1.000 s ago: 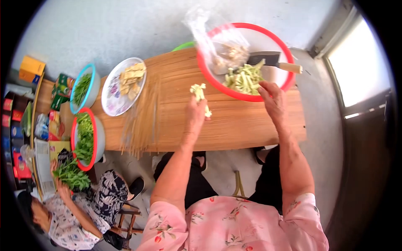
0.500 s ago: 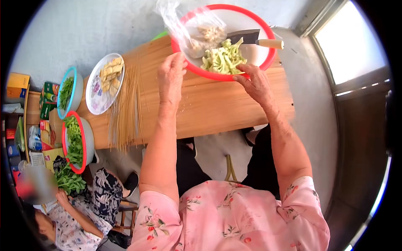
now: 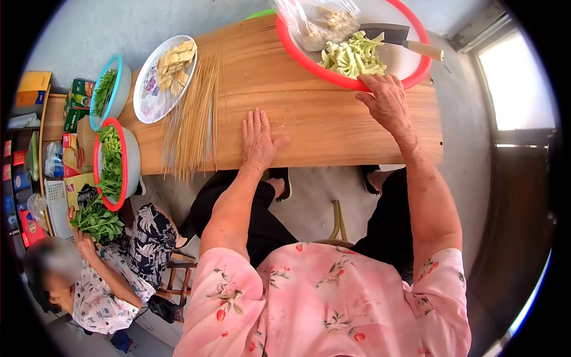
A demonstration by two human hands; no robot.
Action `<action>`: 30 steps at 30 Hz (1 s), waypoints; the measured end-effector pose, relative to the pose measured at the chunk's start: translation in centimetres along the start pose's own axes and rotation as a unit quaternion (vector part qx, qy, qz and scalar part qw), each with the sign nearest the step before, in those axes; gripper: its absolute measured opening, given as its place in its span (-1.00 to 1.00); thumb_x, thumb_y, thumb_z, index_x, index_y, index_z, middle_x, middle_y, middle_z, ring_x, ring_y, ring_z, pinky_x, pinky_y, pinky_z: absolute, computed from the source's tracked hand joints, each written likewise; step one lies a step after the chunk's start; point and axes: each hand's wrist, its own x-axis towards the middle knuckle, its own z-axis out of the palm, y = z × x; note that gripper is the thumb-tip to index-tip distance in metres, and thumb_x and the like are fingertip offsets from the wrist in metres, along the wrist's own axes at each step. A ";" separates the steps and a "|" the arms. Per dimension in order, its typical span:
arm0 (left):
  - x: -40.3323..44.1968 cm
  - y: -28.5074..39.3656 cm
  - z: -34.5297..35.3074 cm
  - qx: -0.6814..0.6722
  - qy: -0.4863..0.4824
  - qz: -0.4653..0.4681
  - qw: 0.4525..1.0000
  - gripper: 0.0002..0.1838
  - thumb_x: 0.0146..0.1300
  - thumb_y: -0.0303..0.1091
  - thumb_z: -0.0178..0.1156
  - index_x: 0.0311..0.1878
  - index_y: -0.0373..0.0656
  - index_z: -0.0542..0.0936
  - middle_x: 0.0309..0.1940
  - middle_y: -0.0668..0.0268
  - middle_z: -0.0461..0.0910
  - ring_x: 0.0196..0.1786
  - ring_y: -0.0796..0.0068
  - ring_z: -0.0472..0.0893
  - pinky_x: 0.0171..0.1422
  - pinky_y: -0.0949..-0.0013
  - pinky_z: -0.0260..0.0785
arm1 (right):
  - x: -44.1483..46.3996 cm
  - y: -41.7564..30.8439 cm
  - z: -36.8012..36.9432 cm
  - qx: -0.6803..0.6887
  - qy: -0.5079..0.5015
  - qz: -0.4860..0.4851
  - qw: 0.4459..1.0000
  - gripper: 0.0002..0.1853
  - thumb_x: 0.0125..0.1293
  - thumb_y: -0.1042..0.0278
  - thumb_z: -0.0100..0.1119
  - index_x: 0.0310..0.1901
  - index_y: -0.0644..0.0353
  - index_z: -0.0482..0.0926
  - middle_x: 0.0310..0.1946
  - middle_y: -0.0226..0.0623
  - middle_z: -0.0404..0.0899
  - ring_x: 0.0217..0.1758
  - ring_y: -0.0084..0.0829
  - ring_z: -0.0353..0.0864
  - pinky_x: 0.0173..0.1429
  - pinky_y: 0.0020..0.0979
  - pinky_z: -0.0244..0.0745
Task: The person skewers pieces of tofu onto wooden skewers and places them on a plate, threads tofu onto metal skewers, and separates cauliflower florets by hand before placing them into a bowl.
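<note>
My left hand lies flat on the wooden table, its fingers stretched out and nothing in it. At the near rim of the large red-rimmed basin, my right hand rests with its fingers over the edge and its thumb apart. Inside the basin, pale green cauliflower pieces are heaped just beyond that hand. A cleaver with a wooden handle lies across the basin's right side. Beside the cauliflower is a clear plastic bag with light brown pieces in it.
Thin wooden skewers lie left of my left hand, near an oval plate of sliced yellowish food. Farther left stand a blue-rimmed bowl and a red-rimmed bowl of greens. A seated person holds leafy greens.
The cauliflower piece from my left hand is gone from it, and that hand has come down from the basin's rim onto the table. My right hand stays at the near rim.
</note>
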 end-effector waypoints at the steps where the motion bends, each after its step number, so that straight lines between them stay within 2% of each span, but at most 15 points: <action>1: -0.9 0.6 0.3 0.000 0.000 -0.004 1.000 -0.05 0.16 0.23 -0.04 0.36 -0.39 -0.04 0.38 -0.03 -0.05 0.44 0.00 -0.09 0.48 0.11 -0.25 | 0.0 -0.1 0.0 -0.012 0.005 -0.007 1.000 -0.72 0.05 0.25 0.26 -0.18 0.12 0.55 -0.35 -0.29 0.54 -0.14 -0.22 0.46 0.10 -0.20 0.22; 3: -2.1 1.8 0.7 -0.085 0.020 0.137 0.987 0.01 0.11 0.31 -0.06 0.36 -0.37 -0.05 0.38 -0.06 -0.08 0.44 0.00 -0.09 0.49 0.07 -0.29 | 0.1 0.0 0.0 -0.014 0.001 -0.005 1.000 -0.72 0.05 0.26 0.26 -0.19 0.12 0.55 -0.35 -0.29 0.54 -0.14 -0.22 0.46 0.10 -0.20 0.22; 6: -1.5 3.1 -0.9 -0.151 0.015 0.172 0.973 0.04 0.10 0.35 -0.09 0.38 -0.35 -0.09 0.38 -0.08 -0.08 0.43 -0.01 -0.08 0.48 0.06 -0.29 | 0.3 -0.6 0.1 -0.012 -0.003 0.003 1.000 -0.71 0.04 0.28 0.26 -0.18 0.15 0.54 -0.35 -0.28 0.54 -0.14 -0.22 0.46 0.10 -0.23 0.22; 7: -0.2 2.1 -0.1 -0.115 0.060 0.117 0.985 0.03 0.12 0.37 -0.15 0.39 -0.32 -0.13 0.39 -0.06 -0.11 0.44 0.00 -0.11 0.48 0.07 -0.29 | 0.3 -0.4 0.1 -0.007 0.005 -0.011 1.000 -0.69 0.03 0.30 0.26 -0.16 0.17 0.54 -0.35 -0.27 0.54 -0.14 -0.22 0.45 0.09 -0.23 0.23; 8: 1.3 1.1 0.3 -0.118 0.066 0.116 0.984 0.03 0.12 0.37 -0.15 0.39 -0.32 -0.13 0.39 -0.06 -0.11 0.44 0.00 -0.11 0.48 0.07 -0.29 | 0.3 -0.2 -0.1 -0.003 0.011 -0.025 1.000 -0.68 0.03 0.31 0.27 -0.15 0.19 0.53 -0.34 -0.27 0.54 -0.14 -0.22 0.45 0.09 -0.23 0.23; 10: 3.9 -1.4 0.6 -0.118 0.083 -0.012 0.990 0.02 0.14 0.38 -0.19 0.39 -0.31 -0.13 0.40 -0.04 -0.14 0.45 0.03 -0.14 0.48 0.09 -0.28 | 0.5 -0.3 -0.4 -0.003 0.001 -0.026 1.000 -0.66 0.02 0.33 0.27 -0.14 0.21 0.53 -0.33 -0.26 0.54 -0.14 -0.21 0.45 0.08 -0.23 0.23; 14: 5.8 -4.2 1.4 -0.123 0.048 -0.076 0.988 0.02 0.16 0.37 -0.21 0.39 -0.31 -0.17 0.40 -0.04 -0.15 0.46 0.05 -0.16 0.49 0.15 -0.32 | 0.8 -0.7 -0.6 0.007 -0.019 -0.014 1.000 -0.68 0.02 0.35 0.26 -0.14 0.21 0.53 -0.31 -0.24 0.55 -0.14 -0.19 0.45 0.06 -0.22 0.24; 16: 6.5 -4.9 1.0 -0.141 0.083 -0.192 0.968 -0.02 0.18 0.35 -0.20 0.40 -0.28 -0.15 0.41 -0.01 -0.16 0.45 0.06 -0.13 0.49 0.16 -0.24 | 1.0 -0.6 -0.8 0.011 -0.027 -0.005 1.000 -0.67 0.02 0.35 0.26 -0.14 0.22 0.52 -0.31 -0.24 0.55 -0.15 -0.18 0.45 0.06 -0.22 0.24; 17: 6.6 -5.3 0.8 -0.140 0.082 -0.192 0.968 -0.02 0.18 0.35 -0.20 0.40 -0.28 -0.15 0.41 -0.01 -0.16 0.45 0.06 -0.13 0.49 0.16 -0.24 | 1.0 -0.5 -0.7 0.019 -0.031 -0.005 0.999 -0.67 0.01 0.36 0.27 -0.14 0.22 0.53 -0.30 -0.24 0.55 -0.15 -0.18 0.45 0.05 -0.22 0.24; 19: 6.1 -6.6 0.3 -0.178 0.090 -0.124 0.972 -0.07 0.23 0.30 -0.22 0.40 -0.26 -0.17 0.41 0.02 -0.17 0.45 0.06 -0.10 0.49 0.21 -0.20 | 1.1 -0.3 -0.7 0.023 -0.035 -0.002 0.999 -0.67 0.00 0.37 0.28 -0.14 0.21 0.53 -0.30 -0.23 0.55 -0.15 -0.18 0.45 0.05 -0.22 0.24; 24: 6.3 -9.5 -0.4 -0.166 0.063 -0.192 0.965 -0.10 0.24 0.27 -0.22 0.40 -0.26 -0.13 0.42 0.03 -0.17 0.45 0.10 -0.08 0.49 0.21 -0.17 | 1.3 -0.5 -0.8 0.021 -0.050 0.008 0.999 -0.65 0.01 0.38 0.28 -0.12 0.21 0.52 -0.31 -0.23 0.55 -0.16 -0.18 0.45 0.04 -0.23 0.24; 26: 7.0 -9.9 -0.9 -0.137 0.048 -0.194 0.970 -0.10 0.24 0.27 -0.21 0.40 -0.26 -0.12 0.42 0.03 -0.16 0.45 0.12 -0.09 0.49 0.21 -0.19 | 1.4 -0.5 -0.9 0.025 -0.074 0.010 0.997 -0.62 0.04 0.34 0.25 -0.06 0.24 0.52 -0.22 -0.17 0.56 -0.13 -0.16 0.45 0.06 -0.24 0.23; 28: 7.8 -9.9 -1.1 -0.066 -0.013 -0.123 0.990 -0.07 0.21 0.28 -0.17 0.39 -0.28 -0.11 0.41 0.04 -0.12 0.46 0.16 -0.10 0.49 0.21 -0.21 | 1.4 -0.7 -0.9 0.018 -0.065 0.007 0.998 -0.62 0.03 0.35 0.26 -0.08 0.23 0.51 -0.25 -0.19 0.55 -0.14 -0.16 0.45 0.06 -0.23 0.24; 29: 8.5 -10.0 -0.9 -0.068 -0.010 -0.121 0.990 -0.07 0.21 0.28 -0.17 0.39 -0.28 -0.11 0.41 0.04 -0.12 0.46 0.16 -0.10 0.49 0.21 -0.21 | 1.4 -0.8 -0.9 0.012 -0.057 0.005 0.998 -0.63 0.01 0.35 0.27 -0.10 0.21 0.51 -0.29 -0.20 0.55 -0.14 -0.17 0.45 0.05 -0.22 0.24; 30: 9.5 -10.0 -0.7 -0.038 0.004 -0.074 0.997 -0.11 0.24 0.22 -0.14 0.40 -0.27 -0.12 0.42 0.06 -0.12 0.46 0.16 -0.12 0.49 0.24 -0.22 | 1.4 -0.8 -0.9 0.008 -0.055 0.005 0.998 -0.63 0.01 0.35 0.27 -0.10 0.21 0.51 -0.29 -0.20 0.55 -0.14 -0.17 0.45 0.05 -0.22 0.24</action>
